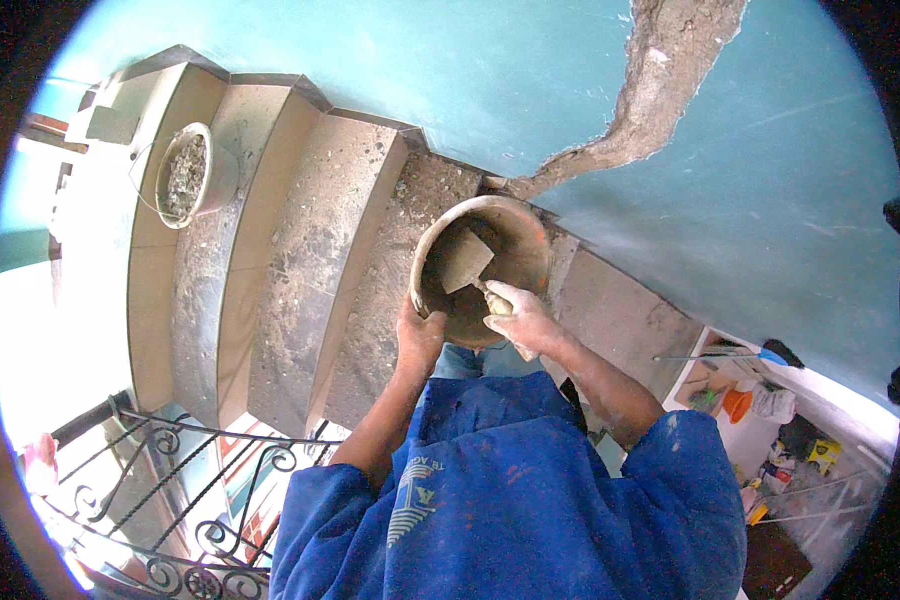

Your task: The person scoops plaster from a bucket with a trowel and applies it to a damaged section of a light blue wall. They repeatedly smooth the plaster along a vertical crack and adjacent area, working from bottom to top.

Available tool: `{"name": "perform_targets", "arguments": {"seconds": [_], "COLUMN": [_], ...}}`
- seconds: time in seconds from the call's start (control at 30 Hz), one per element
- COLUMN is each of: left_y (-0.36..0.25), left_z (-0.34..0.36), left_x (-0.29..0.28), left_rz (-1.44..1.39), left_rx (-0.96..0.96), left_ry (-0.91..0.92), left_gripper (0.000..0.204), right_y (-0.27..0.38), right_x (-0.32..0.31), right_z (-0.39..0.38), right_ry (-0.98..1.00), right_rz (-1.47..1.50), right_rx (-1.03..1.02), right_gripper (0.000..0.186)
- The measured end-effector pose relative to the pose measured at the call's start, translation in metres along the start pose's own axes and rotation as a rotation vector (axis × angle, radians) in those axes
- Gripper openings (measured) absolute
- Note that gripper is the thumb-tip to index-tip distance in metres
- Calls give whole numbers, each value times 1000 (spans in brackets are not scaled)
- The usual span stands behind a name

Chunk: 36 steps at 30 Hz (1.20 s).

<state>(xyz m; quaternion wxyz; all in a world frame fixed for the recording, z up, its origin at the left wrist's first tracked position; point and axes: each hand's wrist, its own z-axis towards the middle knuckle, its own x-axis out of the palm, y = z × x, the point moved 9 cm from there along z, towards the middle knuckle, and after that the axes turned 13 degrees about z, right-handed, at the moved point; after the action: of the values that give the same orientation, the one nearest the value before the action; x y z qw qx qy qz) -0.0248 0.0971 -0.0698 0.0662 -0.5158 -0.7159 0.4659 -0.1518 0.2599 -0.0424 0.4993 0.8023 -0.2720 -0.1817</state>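
A round, mortar-stained basin (532, 232) is tilted in front of me, its inside coated grey-brown. My left hand (420, 335) grips its near left rim, thumb on top and fingers hidden behind the wall. In my right hand (523, 320) is a trowel (467, 262), fingers wrapped round its handle. The flat blade lies inside the basin, close to or against the inner wall; I cannot tell whether it touches. Any mortar at the bottom is hard to make out in the shadow.
Dusty stairs (300, 240) run to the left, with a bucket of rubble (187, 178) on a step. A blue wall (770, 170) with a broken-out channel (660, 90) rises ahead. An iron railing (185, 500) is at lower left; tools and clutter (770, 430) lie below right.
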Motion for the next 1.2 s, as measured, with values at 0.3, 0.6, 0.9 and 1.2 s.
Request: {"name": "perform_targets", "arguments": {"seconds": [0.3,0.6,0.9,1.2], "left_y": [-15,26,81,106], "left_z": [22,27,27,21], "left_x": [-9,1,-49,-85], "left_rz": [-34,-308,-317,-470], "left_rx": [-9,-278,-342,-361], "left_ry": [-10,125,18,-61], "left_gripper": [47,54,55,60], "right_y": [22,-28,-57,25], "right_x": [-20,-64,-121,-117], "right_z": [-32,-65,33,87], "right_ry": [-36,-510,-859,-942], "right_rz": [159,289,313,257], "right_rx": [0,-44,-32,-111], "right_gripper": [64,62,63,64]}}
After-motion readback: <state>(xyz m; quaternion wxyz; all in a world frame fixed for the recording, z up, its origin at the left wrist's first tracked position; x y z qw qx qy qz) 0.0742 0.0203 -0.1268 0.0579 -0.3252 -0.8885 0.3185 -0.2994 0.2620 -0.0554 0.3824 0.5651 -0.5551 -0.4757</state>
